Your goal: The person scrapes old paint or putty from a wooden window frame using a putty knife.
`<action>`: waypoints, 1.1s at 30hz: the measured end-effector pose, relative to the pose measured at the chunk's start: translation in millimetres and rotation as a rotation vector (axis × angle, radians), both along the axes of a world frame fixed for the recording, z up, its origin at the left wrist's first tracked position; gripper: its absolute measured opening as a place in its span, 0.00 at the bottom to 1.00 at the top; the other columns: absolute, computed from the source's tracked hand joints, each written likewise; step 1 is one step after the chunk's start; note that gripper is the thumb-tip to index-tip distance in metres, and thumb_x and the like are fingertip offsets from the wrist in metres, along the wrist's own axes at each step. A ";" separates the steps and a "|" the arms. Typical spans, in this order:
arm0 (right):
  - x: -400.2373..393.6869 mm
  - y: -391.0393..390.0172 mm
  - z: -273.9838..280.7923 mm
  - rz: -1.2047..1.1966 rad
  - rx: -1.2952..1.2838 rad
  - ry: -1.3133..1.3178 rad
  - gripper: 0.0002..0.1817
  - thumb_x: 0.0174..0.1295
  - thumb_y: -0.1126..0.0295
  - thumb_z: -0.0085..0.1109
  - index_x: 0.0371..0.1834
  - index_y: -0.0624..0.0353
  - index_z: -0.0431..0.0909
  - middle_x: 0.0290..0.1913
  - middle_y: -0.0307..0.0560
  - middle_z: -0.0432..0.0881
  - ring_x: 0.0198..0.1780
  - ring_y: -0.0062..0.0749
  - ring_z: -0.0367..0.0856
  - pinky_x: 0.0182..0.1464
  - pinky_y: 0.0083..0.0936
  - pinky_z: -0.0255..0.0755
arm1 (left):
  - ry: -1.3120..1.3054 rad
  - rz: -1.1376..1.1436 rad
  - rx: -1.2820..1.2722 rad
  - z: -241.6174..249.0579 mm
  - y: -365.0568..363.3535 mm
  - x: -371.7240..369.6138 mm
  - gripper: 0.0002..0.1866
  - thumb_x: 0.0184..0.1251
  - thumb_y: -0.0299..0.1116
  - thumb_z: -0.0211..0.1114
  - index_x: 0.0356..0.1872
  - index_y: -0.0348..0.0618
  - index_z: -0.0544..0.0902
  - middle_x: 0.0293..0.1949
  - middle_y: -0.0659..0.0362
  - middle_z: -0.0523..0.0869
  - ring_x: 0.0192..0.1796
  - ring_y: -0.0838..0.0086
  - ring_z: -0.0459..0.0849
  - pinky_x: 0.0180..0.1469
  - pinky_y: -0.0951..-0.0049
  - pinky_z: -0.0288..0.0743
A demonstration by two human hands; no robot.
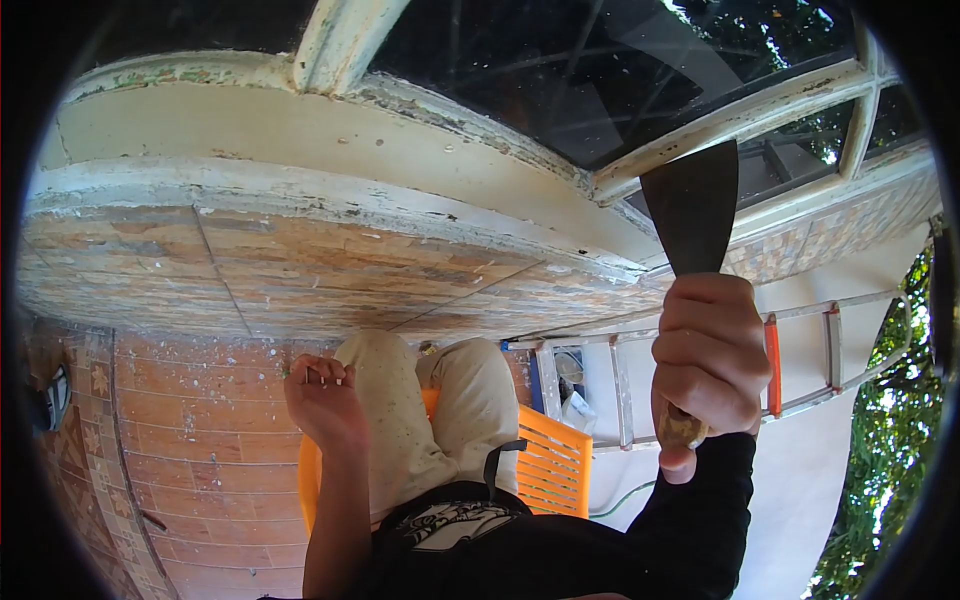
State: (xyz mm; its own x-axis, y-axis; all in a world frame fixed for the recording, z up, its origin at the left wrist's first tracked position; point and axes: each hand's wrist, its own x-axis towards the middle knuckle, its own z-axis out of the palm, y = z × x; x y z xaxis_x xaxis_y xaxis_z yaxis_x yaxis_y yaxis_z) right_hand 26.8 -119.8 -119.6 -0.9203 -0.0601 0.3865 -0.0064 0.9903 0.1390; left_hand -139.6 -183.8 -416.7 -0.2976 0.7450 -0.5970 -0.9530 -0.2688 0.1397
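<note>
My right hand (710, 350) is wrapped round the handle of a putty knife (695, 205), its wide dark blade pointing up. The blade's edge overlaps the weathered white window frame (640, 172), where paint is worn and flaking. Down at the left, my left hand (325, 400) is raised beside my knee with its fingers curled in and nothing showing in them. My legs in pale trousers (470, 400) are bent on an orange plastic chair (553, 465).
A wide painted sill (300, 130) runs above a stone-tiled wall (350, 265). Paint flakes dot the terracotta floor (215, 430). An aluminium ladder (620, 395) lies along the right, near a white bag (577, 412). A person's foot (55, 397) shows at the far left.
</note>
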 end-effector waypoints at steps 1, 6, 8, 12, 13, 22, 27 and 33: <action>1.4 -4.9 -0.8 -0.011 0.012 0.076 0.30 0.69 0.50 0.41 0.12 0.59 0.59 0.11 0.38 0.56 0.11 0.30 0.58 0.15 0.27 0.53 | -0.002 -0.002 0.003 -1.2 -0.1 0.3 0.05 0.63 0.33 0.56 0.31 0.45 0.75 0.27 0.64 0.70 0.29 0.75 0.67 0.35 0.70 0.62; 5.4 -10.0 3.5 0.046 0.059 0.052 0.31 0.71 0.49 0.40 0.14 0.59 0.60 0.13 0.39 0.59 0.12 0.30 0.60 0.16 0.26 0.54 | 0.011 0.002 -0.022 -2.0 1.4 0.7 0.05 0.63 0.33 0.56 0.31 0.45 0.75 0.26 0.64 0.70 0.29 0.74 0.67 0.35 0.70 0.62; 4.8 -6.6 4.6 0.032 -0.022 -0.009 0.30 0.71 0.48 0.41 0.14 0.59 0.60 0.14 0.39 0.59 0.13 0.30 0.60 0.16 0.26 0.53 | 0.016 0.003 -0.016 -2.6 1.0 0.0 0.05 0.63 0.34 0.56 0.31 0.45 0.75 0.26 0.64 0.70 0.29 0.74 0.67 0.35 0.70 0.62; 2.6 -1.1 3.7 0.008 -0.021 -0.008 0.30 0.69 0.48 0.42 0.14 0.58 0.60 0.14 0.38 0.58 0.12 0.30 0.59 0.16 0.26 0.52 | 0.012 0.000 -0.011 -2.7 0.6 -0.4 0.05 0.63 0.34 0.56 0.31 0.45 0.75 0.27 0.64 0.71 0.29 0.74 0.68 0.36 0.70 0.63; 0.9 0.8 4.9 -0.005 -0.020 -0.035 0.30 0.69 0.48 0.43 0.14 0.58 0.60 0.14 0.38 0.58 0.12 0.30 0.59 0.16 0.26 0.52 | 0.010 0.000 -0.009 -3.9 0.2 -0.2 0.05 0.63 0.34 0.56 0.31 0.45 0.75 0.27 0.64 0.71 0.29 0.74 0.68 0.36 0.70 0.63; -10.5 -0.8 9.5 -0.031 -0.064 -0.120 0.27 0.66 0.51 0.44 0.13 0.58 0.60 0.13 0.39 0.58 0.12 0.29 0.58 0.15 0.27 0.51 | 0.003 -0.014 -0.010 1.5 -0.3 -1.1 0.05 0.64 0.35 0.55 0.30 0.47 0.74 0.26 0.64 0.70 0.30 0.75 0.69 0.38 0.70 0.62; -7.1 1.7 4.5 -0.008 -0.044 -0.062 0.27 0.65 0.50 0.44 0.13 0.57 0.59 0.12 0.38 0.58 0.11 0.29 0.58 0.15 0.27 0.51 | 0.009 -0.014 -0.004 -2.0 0.4 0.3 0.06 0.63 0.34 0.54 0.30 0.45 0.75 0.27 0.64 0.69 0.29 0.74 0.68 0.36 0.70 0.63; -10.5 2.0 6.3 -0.034 -0.052 -0.083 0.28 0.65 0.50 0.43 0.13 0.58 0.59 0.13 0.38 0.58 0.11 0.29 0.58 0.15 0.26 0.51 | 0.017 -0.009 -0.014 -0.1 0.4 -0.9 0.06 0.63 0.34 0.54 0.31 0.45 0.76 0.27 0.64 0.70 0.29 0.74 0.68 0.36 0.70 0.63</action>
